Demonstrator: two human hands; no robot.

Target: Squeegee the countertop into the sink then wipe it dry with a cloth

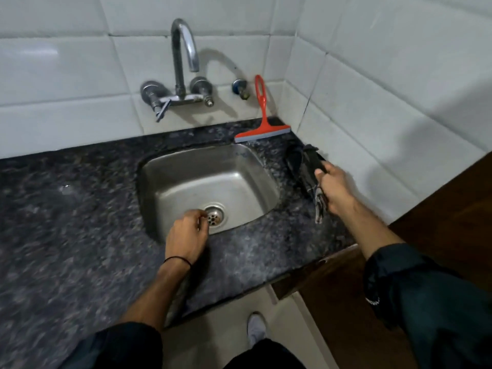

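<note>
Squeegee stage judged finished: red plastic squeegee [262,121] parked at 1 o'clock behind the sink [186,177], loop handle leaning against the white glazed tile wall [80,75], grey rubber blade resting on the countertop [66,222] edge just beside the basin rim. Drying stage under way or just beginning, as far as can be judged. Right hand [336,188] at 3 o'clock of the sink, closed around a dark, crumpled cloth [306,166], one frayed paler end dangling below the fist, the bunched upper part lying on the stone near the corner. Left hand [187,234] at 6 o'clock, over the front rim of the basin beside the drain [215,215], fingers loosely curled, holding nothing visible. Countertop a dark speckled polished stone, mottled grey and black; wetness hard to tell through blur, a faint sheen at 9 o'clock. Sink a rounded-square brushed steel bowl, dull and streaked. Curved chrome tap [183,57] at 12 o'clock. Left to do: wiping across the whole slab.
</note>
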